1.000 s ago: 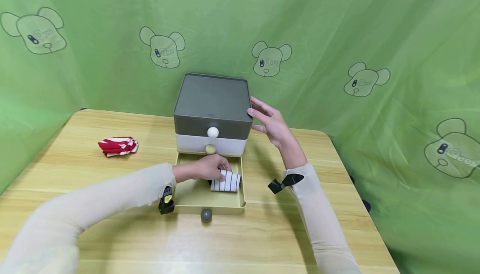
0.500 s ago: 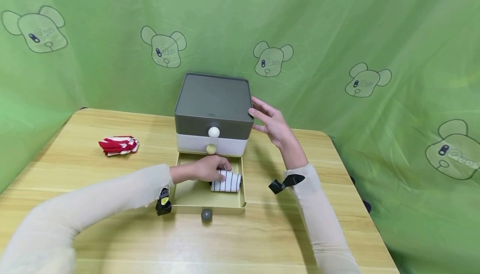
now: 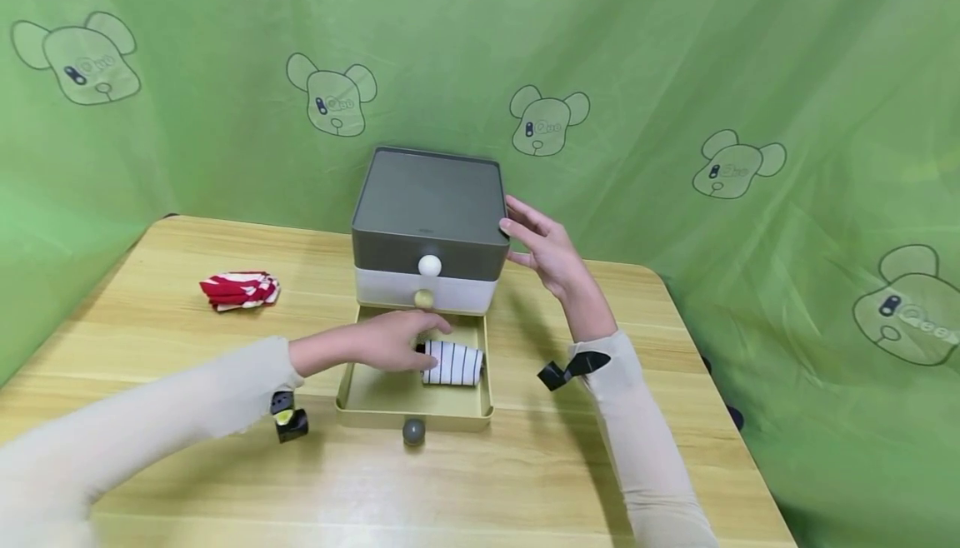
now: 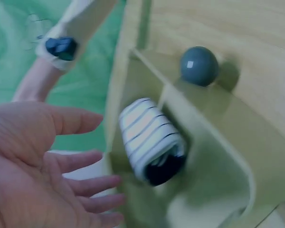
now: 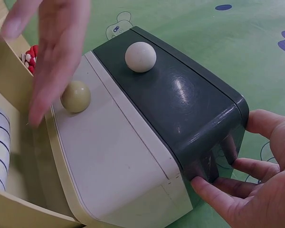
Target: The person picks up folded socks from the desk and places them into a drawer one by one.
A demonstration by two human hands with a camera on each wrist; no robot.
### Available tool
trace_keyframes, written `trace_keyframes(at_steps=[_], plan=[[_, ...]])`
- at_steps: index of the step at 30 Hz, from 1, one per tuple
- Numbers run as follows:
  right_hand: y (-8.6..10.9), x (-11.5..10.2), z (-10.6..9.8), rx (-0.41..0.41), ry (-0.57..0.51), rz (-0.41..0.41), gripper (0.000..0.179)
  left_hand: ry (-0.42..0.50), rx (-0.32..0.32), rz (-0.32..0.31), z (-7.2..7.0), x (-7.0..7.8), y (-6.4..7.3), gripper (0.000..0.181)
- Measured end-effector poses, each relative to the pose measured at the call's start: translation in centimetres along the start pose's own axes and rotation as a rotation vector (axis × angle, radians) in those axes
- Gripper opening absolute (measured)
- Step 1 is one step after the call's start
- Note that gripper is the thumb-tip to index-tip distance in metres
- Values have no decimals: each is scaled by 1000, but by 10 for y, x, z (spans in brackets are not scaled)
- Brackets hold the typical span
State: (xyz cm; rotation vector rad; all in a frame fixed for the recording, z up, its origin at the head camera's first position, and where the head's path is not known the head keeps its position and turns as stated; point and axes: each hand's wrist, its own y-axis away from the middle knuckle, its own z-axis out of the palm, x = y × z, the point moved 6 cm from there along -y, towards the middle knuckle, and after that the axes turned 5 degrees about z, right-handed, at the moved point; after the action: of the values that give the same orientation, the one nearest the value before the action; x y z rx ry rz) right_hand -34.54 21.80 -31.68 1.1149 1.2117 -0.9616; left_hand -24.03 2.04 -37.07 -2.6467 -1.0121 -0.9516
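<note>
A rolled white cloth with thin dark stripes (image 3: 454, 364) lies inside the pulled-out bottom drawer (image 3: 375, 419), near its right wall; a dark end shows in the left wrist view. My left hand (image 3: 386, 341) hovers over the drawer just left of the roll, thumb and fingers spread apart, holding nothing. The drawer box (image 3: 435, 194) has a dark grey top tier and a white tier below it. My right hand (image 3: 551, 252) touches the right side of the top tier with its fingertips, fingers extended, as the right wrist view shows.
A crumpled red-and-white striped cloth (image 3: 240, 290) lies on the wooden table (image 3: 562, 481), left of the box. Round knobs stick out in front: white (image 3: 430, 266), beige (image 3: 423, 298) and grey (image 3: 413, 432). A green curtain (image 3: 450, 32) hangs behind the table.
My left hand has let go of the rolled striped cloth and drawn back to the left, its fingers spreading. The roll stays in the drawer. My right hand keeps its place on the box.
</note>
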Motion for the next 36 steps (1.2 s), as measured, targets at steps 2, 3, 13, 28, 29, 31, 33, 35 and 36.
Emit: trace_keyframes(at_steps=[2,3,13,28,29,31,33,35,36], plan=[[0,0,0,-1,-1,-2,58,14,6,26,-11,4,12,49],[0,0,0,-2,-1,-2,59,26,11,48,-18,5,18,48],[3,-2,-1,-3,1,-6,60,241,161,64,-98,-15,82,32],[1,0,-1,-2,-10,-11,61,424,564,-393,-153,-138,165,55],[1,0,-1,-1,-9,-10,60,451,564,-410,-152,-147,168,55],[1,1,-1,-1,-8,-9,60,488,555,-452,-149,-164,174,57],[1,1,-1,0,-7,-6,60,504,543,-479,-147,-179,179,59],[1,0,-1,1,-10,-5,60,502,528,-501,-144,-191,183,62],[1,0,-1,0,-11,-6,60,499,518,-509,-143,-197,184,63]])
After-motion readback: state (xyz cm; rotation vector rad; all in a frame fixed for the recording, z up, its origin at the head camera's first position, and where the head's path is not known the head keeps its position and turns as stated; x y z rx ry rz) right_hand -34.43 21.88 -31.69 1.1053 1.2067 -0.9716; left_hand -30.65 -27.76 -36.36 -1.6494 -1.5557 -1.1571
